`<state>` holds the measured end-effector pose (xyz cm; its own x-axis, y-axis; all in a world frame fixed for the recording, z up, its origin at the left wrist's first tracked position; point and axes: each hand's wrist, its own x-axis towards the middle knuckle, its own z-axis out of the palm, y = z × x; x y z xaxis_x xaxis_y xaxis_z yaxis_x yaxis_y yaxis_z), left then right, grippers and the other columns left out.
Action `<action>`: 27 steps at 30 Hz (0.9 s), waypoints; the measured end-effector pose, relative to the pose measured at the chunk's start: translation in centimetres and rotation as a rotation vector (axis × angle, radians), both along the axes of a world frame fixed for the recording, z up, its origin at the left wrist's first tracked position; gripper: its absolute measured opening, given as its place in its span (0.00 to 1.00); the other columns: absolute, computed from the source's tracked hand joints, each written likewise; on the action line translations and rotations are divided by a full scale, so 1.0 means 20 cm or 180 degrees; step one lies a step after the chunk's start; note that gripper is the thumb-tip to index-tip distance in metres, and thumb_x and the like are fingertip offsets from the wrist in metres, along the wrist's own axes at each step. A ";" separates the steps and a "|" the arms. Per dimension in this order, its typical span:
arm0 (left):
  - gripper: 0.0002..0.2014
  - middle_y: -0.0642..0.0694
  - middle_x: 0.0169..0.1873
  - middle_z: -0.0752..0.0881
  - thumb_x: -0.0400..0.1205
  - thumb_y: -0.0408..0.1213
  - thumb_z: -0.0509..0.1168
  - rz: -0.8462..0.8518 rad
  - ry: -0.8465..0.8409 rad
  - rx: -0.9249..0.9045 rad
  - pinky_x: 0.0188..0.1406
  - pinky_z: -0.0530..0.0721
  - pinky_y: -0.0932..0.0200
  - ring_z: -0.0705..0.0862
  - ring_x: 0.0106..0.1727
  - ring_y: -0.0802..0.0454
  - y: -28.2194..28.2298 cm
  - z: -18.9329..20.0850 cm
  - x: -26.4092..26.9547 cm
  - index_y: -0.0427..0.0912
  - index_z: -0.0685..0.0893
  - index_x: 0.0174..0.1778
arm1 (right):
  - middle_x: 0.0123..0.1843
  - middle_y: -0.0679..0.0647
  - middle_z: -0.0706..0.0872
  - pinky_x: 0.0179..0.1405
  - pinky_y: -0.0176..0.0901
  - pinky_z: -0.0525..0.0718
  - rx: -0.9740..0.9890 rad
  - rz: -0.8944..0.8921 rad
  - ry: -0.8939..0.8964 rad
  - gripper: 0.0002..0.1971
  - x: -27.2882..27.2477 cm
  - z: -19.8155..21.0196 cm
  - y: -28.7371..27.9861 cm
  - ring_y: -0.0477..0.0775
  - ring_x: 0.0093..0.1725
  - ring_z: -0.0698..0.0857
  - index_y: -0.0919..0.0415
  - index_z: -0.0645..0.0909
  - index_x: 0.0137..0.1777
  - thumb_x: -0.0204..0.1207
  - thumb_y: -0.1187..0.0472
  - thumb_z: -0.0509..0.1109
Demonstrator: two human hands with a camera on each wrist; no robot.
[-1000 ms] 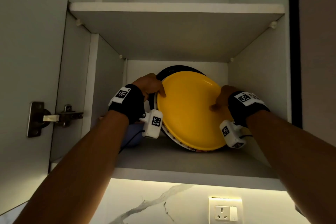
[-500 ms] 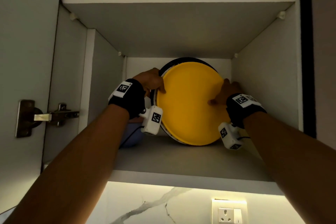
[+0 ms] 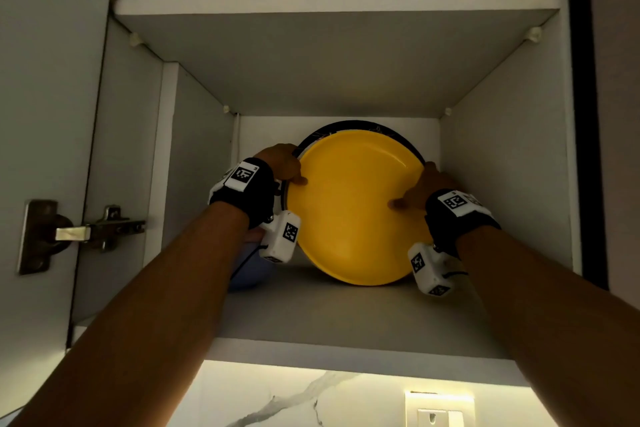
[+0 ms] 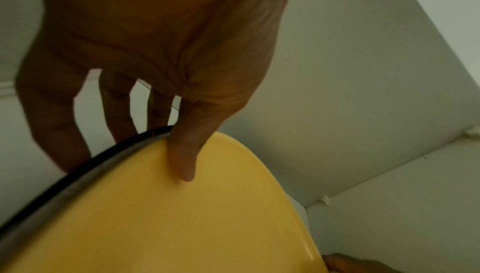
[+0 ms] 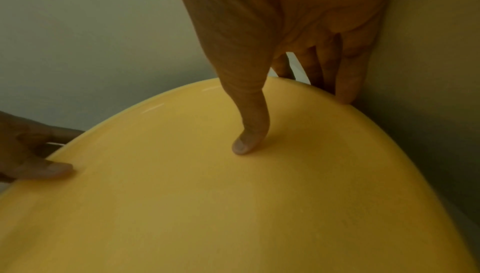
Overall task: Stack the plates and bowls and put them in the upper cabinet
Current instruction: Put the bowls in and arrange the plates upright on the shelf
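Observation:
A stack of plates stands tilted on the lower cabinet shelf (image 3: 346,312), yellow plate (image 3: 353,208) in front and a dark-rimmed plate (image 3: 346,124) behind it. My left hand (image 3: 280,166) grips the stack's left rim, thumb on the yellow face (image 4: 182,158) and fingers behind the dark rim (image 4: 78,170). My right hand (image 3: 422,187) holds the right rim, thumb pressed on the yellow plate (image 5: 249,129) and fingers behind it by the cabinet's right wall. A blue bowl (image 3: 249,274) sits on the shelf at the left, partly hidden by my left forearm.
An upper shelf (image 3: 332,3) spans the cabinet above the plates. The open door with its metal hinge (image 3: 100,229) is at the left. The right cabinet wall (image 3: 502,184) is close to my right hand. Below the cabinet is a lit marble backsplash with a wall socket (image 3: 440,416).
Both hands have pushed the plate stack deeper into the cabinet, closer to the back wall, and it stands a little more upright. The grips are unchanged.

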<state>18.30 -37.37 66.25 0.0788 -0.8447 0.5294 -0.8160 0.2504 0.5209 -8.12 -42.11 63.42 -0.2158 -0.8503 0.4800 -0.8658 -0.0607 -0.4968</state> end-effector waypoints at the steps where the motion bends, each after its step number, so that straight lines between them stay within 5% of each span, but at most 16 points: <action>1: 0.31 0.36 0.70 0.81 0.76 0.32 0.74 0.0023 -0.0042 -0.0011 0.68 0.80 0.46 0.80 0.69 0.38 -0.01 0.00 0.00 0.39 0.74 0.75 | 0.84 0.67 0.60 0.76 0.66 0.68 -0.0008 0.0001 0.0025 0.65 0.00 0.00 0.00 0.70 0.80 0.65 0.61 0.43 0.86 0.60 0.42 0.84; 6: 0.41 0.39 0.84 0.59 0.82 0.36 0.70 0.0086 -0.0283 0.0099 0.78 0.67 0.47 0.62 0.82 0.40 -0.04 0.01 -0.03 0.39 0.51 0.85 | 0.83 0.67 0.61 0.75 0.67 0.70 -0.0072 -0.0141 0.0074 0.68 0.01 -0.03 0.00 0.71 0.80 0.65 0.59 0.39 0.86 0.59 0.39 0.83; 17: 0.36 0.34 0.83 0.56 0.86 0.36 0.62 0.0464 -0.0796 0.0114 0.80 0.60 0.42 0.52 0.84 0.38 -0.10 -0.02 -0.03 0.38 0.48 0.85 | 0.84 0.69 0.53 0.73 0.71 0.69 -0.0085 -0.0363 0.0193 0.66 0.03 -0.05 0.04 0.73 0.80 0.62 0.55 0.39 0.86 0.60 0.38 0.83; 24: 0.37 0.33 0.81 0.56 0.84 0.30 0.62 0.0259 -0.0378 -0.0010 0.73 0.73 0.36 0.65 0.79 0.33 -0.14 -0.03 -0.03 0.43 0.51 0.86 | 0.83 0.67 0.53 0.72 0.70 0.71 -0.0239 -0.0395 0.0160 0.66 0.05 -0.06 0.05 0.74 0.78 0.65 0.57 0.42 0.86 0.59 0.40 0.84; 27: 0.32 0.32 0.74 0.65 0.81 0.26 0.62 0.0105 -0.0062 -0.0194 0.65 0.79 0.35 0.73 0.70 0.30 -0.16 -0.04 -0.03 0.43 0.58 0.81 | 0.83 0.66 0.52 0.70 0.67 0.73 -0.0353 -0.0387 0.0168 0.64 0.05 -0.06 0.06 0.74 0.76 0.67 0.58 0.46 0.86 0.59 0.41 0.84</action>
<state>17.70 -40.56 65.43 0.0952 -0.8080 0.5815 -0.8342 0.2539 0.4894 -7.14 -40.98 62.18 -0.2859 -0.7607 0.5827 -0.8948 -0.0057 -0.4465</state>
